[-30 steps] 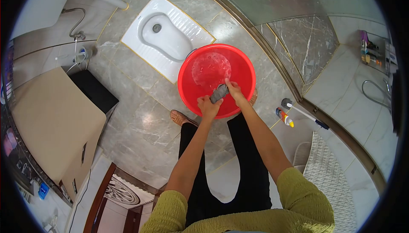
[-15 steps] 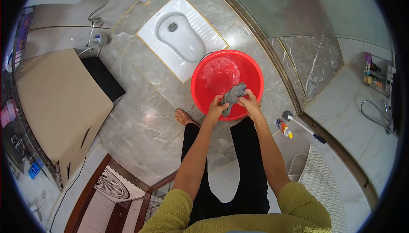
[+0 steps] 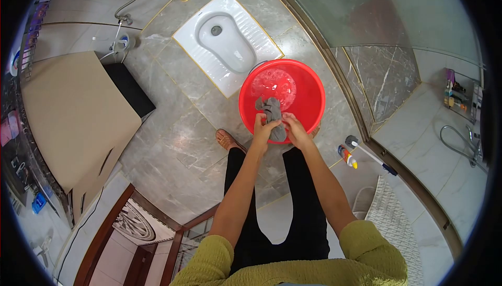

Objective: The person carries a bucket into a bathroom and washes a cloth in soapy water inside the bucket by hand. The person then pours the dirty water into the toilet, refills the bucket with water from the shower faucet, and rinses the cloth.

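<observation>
A small, bunched grey cloth (image 3: 273,111) is held over the near part of a red plastic basin (image 3: 317,95). My left hand (image 3: 264,129) grips it from the left, thumb laid across the fabric. On the right side, the closed fingers of my right hand (image 3: 296,130) are at the cloth's edge, their tips partly hidden. Its upper end flops toward the left, and the lower end hangs between my hands near the basin's rim. Sudsy water (image 3: 277,84) lies in the bottom of the basin.
A white squat toilet (image 3: 230,45) is set in the floor beyond the basin. To the right lie a bottle with a yellow cap (image 3: 347,156) and a long-handled brush (image 3: 370,155). A large cardboard sheet (image 3: 78,124) leans at the left. Glass shower panels curve along the right.
The cloth has swung from leaning right to leaning left. Both hands have shifted slightly left, and my right hand has moved down toward the cloth's lower part.
</observation>
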A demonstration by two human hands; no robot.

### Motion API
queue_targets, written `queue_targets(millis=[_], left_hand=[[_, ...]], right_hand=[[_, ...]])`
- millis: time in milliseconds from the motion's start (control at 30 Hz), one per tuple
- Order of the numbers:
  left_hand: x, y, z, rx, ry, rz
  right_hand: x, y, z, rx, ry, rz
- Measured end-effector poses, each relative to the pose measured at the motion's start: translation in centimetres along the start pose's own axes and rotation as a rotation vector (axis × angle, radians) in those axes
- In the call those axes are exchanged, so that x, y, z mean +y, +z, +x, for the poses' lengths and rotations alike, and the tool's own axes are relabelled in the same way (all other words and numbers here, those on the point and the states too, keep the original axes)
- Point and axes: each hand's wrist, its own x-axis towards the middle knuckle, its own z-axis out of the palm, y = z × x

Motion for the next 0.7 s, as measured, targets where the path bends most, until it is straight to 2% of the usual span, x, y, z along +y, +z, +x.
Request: queue_targets(millis=[33, 67, 133, 200, 267, 300, 367, 400, 467, 567, 700], left_hand=[[-1.1, -0.9, 0.7, 0.004, 0.151, 0.206], [-2.2, -1.8, 1.1, 0.007, 0.304, 0.415], [-1.9, -2.6, 0.5, -0.003, 0.567, 0.750], [1.5, -1.7, -2.3, -0.028, 0.780, 1.002], [2.9, -1.5, -3.8, -0.084, 0.833, 1.100], [3.4, -1.8, -4.1, -0.113, 0.862, 1.152], [3.6, -2.9, -5.3, -0.032, 0.907, 1.039], [3.9, -3.5, -5.8, 0.009, 0.935, 0.981], [4.2, -6.2, -7.3, 0.110, 0.832, 0.835], [4.2, -11.2, -9.4, 0.366, 0.666, 0.554], [5.1, -18.6, -12.1, 0.560, 0.503, 0.339]], right_hand=[[0.9, -0.2, 0.3, 0.116, 0.009, -0.145], [9.1, -5.7, 6.6, 0.030, -0.264, -0.550], [8.6, -2.5, 2.6, -0.022, -0.377, -1.373], [9.0, 0.2, 1.6, -0.013, -0.499, -1.774], [11.0, 1.0, 2.9, 0.069, -0.659, -1.742], [12.3, 0.9, 3.8, 0.136, -0.655, -1.740], [14.5, 0.7, 5.0, 0.262, -0.644, -1.738], [13.5, 1.0, 4.4, 0.260, -0.696, -1.776], [9.8, 0.0, 1.0, 0.251, -0.795, -1.867], [4.4, -2.9, -1.7, 0.149, -0.835, -1.869], [-3.3, -4.3, -0.9, -0.134, -0.677, -2.077]])
